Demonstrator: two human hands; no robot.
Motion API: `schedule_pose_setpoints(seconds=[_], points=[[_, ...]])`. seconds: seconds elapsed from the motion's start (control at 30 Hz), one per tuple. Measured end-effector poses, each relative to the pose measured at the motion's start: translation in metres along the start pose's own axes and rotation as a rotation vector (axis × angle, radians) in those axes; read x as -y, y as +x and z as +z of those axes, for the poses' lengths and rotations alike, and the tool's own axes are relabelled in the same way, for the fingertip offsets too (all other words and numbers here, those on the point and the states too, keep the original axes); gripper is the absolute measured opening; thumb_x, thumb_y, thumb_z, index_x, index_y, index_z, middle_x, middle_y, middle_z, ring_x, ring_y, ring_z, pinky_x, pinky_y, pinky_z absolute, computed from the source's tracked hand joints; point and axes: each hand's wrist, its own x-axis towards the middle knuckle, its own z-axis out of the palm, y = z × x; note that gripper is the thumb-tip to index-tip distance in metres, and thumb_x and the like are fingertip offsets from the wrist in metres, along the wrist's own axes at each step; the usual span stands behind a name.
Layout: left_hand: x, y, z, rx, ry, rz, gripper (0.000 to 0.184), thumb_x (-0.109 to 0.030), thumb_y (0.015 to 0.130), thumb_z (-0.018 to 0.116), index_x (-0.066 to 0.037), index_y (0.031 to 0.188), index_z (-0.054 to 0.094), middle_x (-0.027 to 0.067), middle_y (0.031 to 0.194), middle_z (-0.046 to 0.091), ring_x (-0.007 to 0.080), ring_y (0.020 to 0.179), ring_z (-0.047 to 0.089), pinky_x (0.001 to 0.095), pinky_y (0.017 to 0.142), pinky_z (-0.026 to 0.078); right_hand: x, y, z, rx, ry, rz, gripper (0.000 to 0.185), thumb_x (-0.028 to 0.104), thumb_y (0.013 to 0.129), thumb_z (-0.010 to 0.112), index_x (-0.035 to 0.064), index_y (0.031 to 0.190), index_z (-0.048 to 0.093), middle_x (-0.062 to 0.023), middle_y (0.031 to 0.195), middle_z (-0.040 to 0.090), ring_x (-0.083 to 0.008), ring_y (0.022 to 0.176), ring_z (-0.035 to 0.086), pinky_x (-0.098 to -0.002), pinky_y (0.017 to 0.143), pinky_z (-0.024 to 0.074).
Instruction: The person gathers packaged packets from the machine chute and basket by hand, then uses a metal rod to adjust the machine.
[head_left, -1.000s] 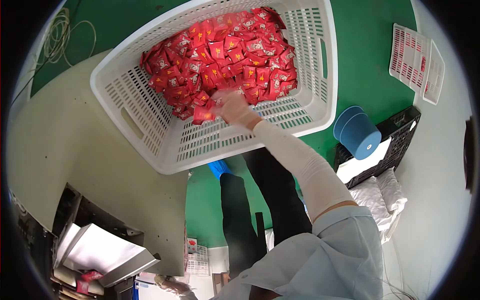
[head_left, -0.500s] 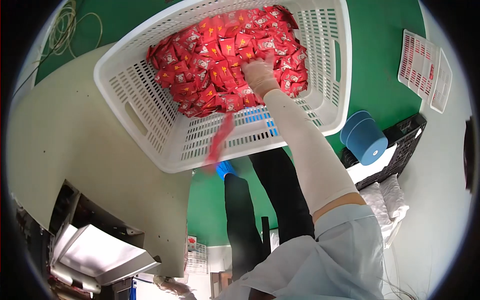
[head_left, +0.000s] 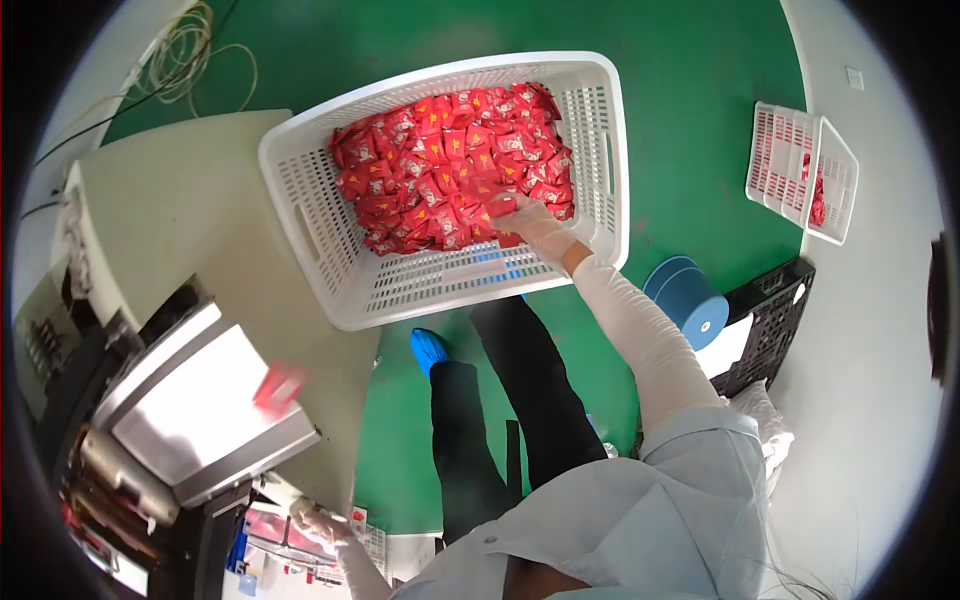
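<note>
My right hand (head_left: 540, 232), in a thin pale glove, reaches into a large white slotted basket (head_left: 410, 308). Its fingers are closed on a red packet (head_left: 502, 206) at the near right part of the pile. Small red sachets (head_left: 430, 170) with yellow and white print fill much of the basket. My left hand (head_left: 322, 525), also gloved, is low at the left beside the machine; its fingers are too small and blurred to read. A blurred red packet (head_left: 278, 390) is over the machine's bright, slanted metal chute (head_left: 190, 415), apart from both hands.
A pale tabletop (head_left: 200, 220) borders the basket on the left. To the right are a blue round bin (head_left: 688, 302), a black crate (head_left: 775, 315) and a smaller white basket (head_left: 783, 165). Coiled cable (head_left: 185, 55) lies at the upper left. The floor (head_left: 690, 90) is green.
The view has shifted, so the basket looks smaller and more of the machine shows. My right hand has drawn toward the basket's near side. A blurred red packet by the basket's near rim is no longer there.
</note>
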Motion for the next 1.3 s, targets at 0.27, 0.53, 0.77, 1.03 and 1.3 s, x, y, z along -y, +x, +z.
schedule_pose_setpoints(seconds=[0.27, 0.53, 0.77, 1.03, 1.3], points=[[-0.051, -0.023, 0.016, 0.166, -0.266, -0.17, 0.018, -0.024, 0.086, 0.058, -0.006, 0.09, 0.06, 0.004, 0.088, 0.056, 0.0166, 0.08, 0.051, 0.0315, 0.076, 0.043, 0.173, -0.063, -0.025, 0.058, 0.699, 0.13, 0.026, 0.021, 0.084, 0.064, 0.0025, 0.102, 0.058, -0.0029, 0.086, 0.062, -0.0096, 0.084, 0.058, -0.0271, 0.073, 0.0482], [-0.253, -0.085, 0.092, 0.963, -0.924, -0.145, 0.04, -0.032, 0.089, 0.057, -0.005, 0.118, 0.053, 0.0094, 0.106, 0.06, 0.0187, 0.091, 0.059, 0.0334, 0.082, 0.047, 0.32, -0.13, -0.039, 0.404, 0.906, 0.143, 0.018, 0.014, 0.086, 0.064, 0.002, 0.098, 0.057, -0.0046, 0.093, 0.062, -0.0103, 0.086, 0.059, -0.0263, 0.077, 0.0487], [-0.319, -0.053, 0.043, 0.985, -1.598, -0.266, 0.034, -0.027, 0.089, 0.058, -0.004, 0.112, 0.051, 0.0131, 0.106, 0.061, 0.0267, 0.097, 0.058, 0.0393, 0.088, 0.047, 0.383, -0.152, -0.054, 0.334, 0.945, 0.099, 0.017, 0.01, 0.086, 0.062, 0.0001, 0.098, 0.055, -0.0074, 0.088, 0.062, -0.0134, 0.078, 0.06, -0.028, 0.07, 0.0502], [-0.332, -0.064, -0.033, 0.825, -1.667, -0.237, 0.036, -0.03, 0.091, 0.055, -0.005, 0.116, 0.048, 0.0097, 0.109, 0.061, 0.0214, 0.091, 0.06, 0.0322, 0.067, 0.048, 0.462, -0.173, -0.071, 0.333, 0.835, 0.051, 0.019, 0.009, 0.086, 0.062, 0.0001, 0.1, 0.054, -0.008, 0.083, 0.061, -0.0146, 0.074, 0.06, -0.0278, 0.065, 0.0506], [-0.303, -0.044, -0.115, 0.793, -1.864, -0.081, 0.032, -0.031, 0.089, 0.058, -0.006, 0.109, 0.054, 0.0099, 0.108, 0.062, 0.0229, 0.094, 0.059, 0.0328, 0.084, 0.045, 0.449, -0.18, -0.065, 0.095, 0.42, -0.205, 0.025, 0.014, 0.087, 0.062, -0.0005, 0.105, 0.055, -0.0093, 0.091, 0.062, -0.0145, 0.08, 0.061, -0.0282, 0.071, 0.0516]])
